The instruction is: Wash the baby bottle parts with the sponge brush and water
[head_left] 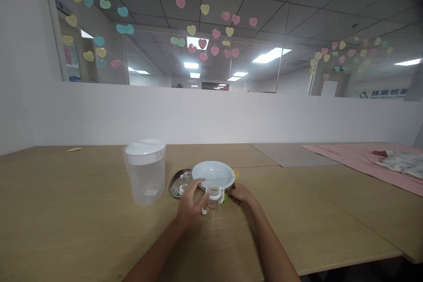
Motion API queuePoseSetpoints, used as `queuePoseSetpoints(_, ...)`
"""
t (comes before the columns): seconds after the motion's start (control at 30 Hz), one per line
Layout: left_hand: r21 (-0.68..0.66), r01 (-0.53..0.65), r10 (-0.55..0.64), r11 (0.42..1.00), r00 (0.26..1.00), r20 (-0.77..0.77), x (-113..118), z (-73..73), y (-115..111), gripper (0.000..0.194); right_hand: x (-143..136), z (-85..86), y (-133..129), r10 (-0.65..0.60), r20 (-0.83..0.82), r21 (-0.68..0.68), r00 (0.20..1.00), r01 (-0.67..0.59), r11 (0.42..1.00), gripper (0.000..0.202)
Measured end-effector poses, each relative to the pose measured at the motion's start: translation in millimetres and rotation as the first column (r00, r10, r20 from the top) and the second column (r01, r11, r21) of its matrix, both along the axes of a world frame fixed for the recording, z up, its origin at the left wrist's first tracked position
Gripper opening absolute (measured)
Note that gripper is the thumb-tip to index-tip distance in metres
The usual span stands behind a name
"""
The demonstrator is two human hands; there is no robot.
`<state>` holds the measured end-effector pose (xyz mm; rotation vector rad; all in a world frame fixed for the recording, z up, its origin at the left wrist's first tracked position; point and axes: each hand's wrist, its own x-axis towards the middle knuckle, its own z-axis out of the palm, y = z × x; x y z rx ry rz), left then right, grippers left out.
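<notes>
Well, your left hand (pixel 189 205) spreads wide beside the clear jar (pixel 213 204), which looks light, stiff, slick: grip its walls below the collar (pixel 214 196). What your right hand (pixel 242 193) holds, you cannot tell. Behind the jar sits the white bowl (pixel 213 173).

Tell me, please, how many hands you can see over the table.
2: the left hand at the left side of the clear jar, and the right hand to the right of the white bowl.
</notes>
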<state>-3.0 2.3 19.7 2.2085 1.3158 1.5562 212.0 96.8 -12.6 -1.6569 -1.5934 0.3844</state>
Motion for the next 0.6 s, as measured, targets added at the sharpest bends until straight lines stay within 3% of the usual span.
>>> queuePoseSetpoints(0.1,0.096,-0.241,0.245,0.966,0.969,-0.033,-28.1,4.3,11.4,0.029,6.7,0.0,2.6,0.035,0.015,-0.140,0.999,-0.032,0.990,0.016)
queuePoseSetpoints(0.17,0.096,-0.367,0.375,0.925,0.924,-0.080,-43.6,1.0,20.0,0.030,8.5,2.0,5.2,-0.014,0.036,-0.154,0.999,0.019,0.988,0.008)
queuePoseSetpoints(0.23,0.068,-0.452,0.456,0.890,0.870,-0.187,-53.1,-5.8,27.0,0.031,6.7,4.7,7.2,-0.085,0.060,-0.128,0.995,0.093,0.988,0.013)
queuePoseSetpoints(0.4,-0.033,-0.580,0.503,0.814,0.731,-0.462,-54.4,-17.5,30.6,0.022,-5.7,9.4,3.3,-0.196,0.083,-0.035,0.977,0.200,0.979,0.030)
queuePoseSetpoints(0.6,-0.089,-0.647,0.508,0.757,0.669,-0.543,-46.1,-10.4,22.9,0.022,-11.0,11.8,-5.9,-0.149,-0.046,0.088,0.988,0.153,0.984,0.033)
